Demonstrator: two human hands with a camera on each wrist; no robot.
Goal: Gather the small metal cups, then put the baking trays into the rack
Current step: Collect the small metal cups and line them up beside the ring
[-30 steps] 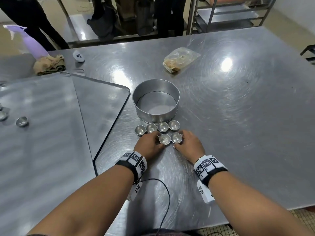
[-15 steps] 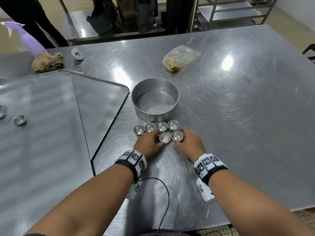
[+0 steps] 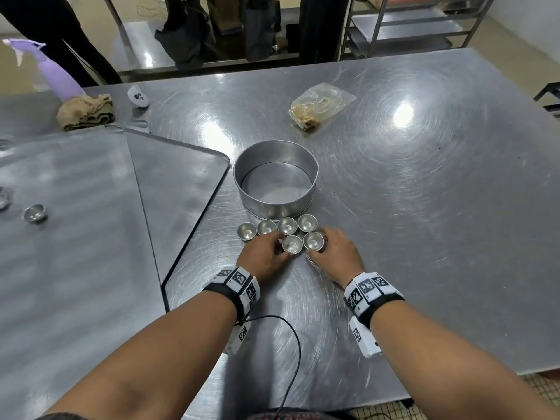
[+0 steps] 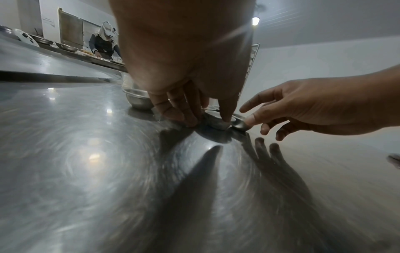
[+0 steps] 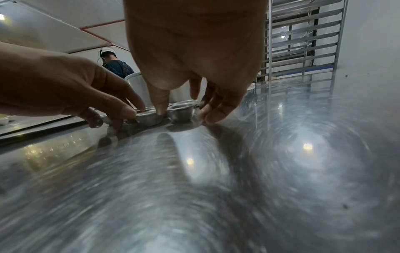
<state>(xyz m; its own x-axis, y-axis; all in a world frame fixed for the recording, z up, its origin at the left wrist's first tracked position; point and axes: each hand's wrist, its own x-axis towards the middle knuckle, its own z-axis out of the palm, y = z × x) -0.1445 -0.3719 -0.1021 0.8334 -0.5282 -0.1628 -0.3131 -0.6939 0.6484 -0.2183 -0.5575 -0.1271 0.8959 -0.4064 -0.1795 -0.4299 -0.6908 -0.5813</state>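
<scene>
Six small metal cups stand on the steel table (image 3: 424, 207) in front of a round cake tin (image 3: 275, 204): a row of several cups (image 3: 287, 225) and two nearer ones. My left hand (image 3: 278, 245) pinches the front-left cup (image 3: 292, 245) between thumb and fingers. My right hand (image 3: 317, 244) holds the front-right cup (image 3: 313, 241), thumb on one side and curled fingers on the other. Two flat baking trays lie overlapped at the left, the upper tray (image 3: 75, 253) over the lower tray (image 3: 178, 183). A stray cup (image 3: 35, 213) sits on the upper tray.
A tray rack (image 3: 403, 28) stands beyond the table's far right. A plastic bag (image 3: 321, 107), a cloth (image 3: 86, 115), a purple spray bottle (image 3: 57, 74) and a white controller (image 3: 138, 97) lie near the far edge. People stand behind the table.
Both hands stay on the two front cups, which have slid a little toward the row by the tin. Nothing was picked up or let go.
</scene>
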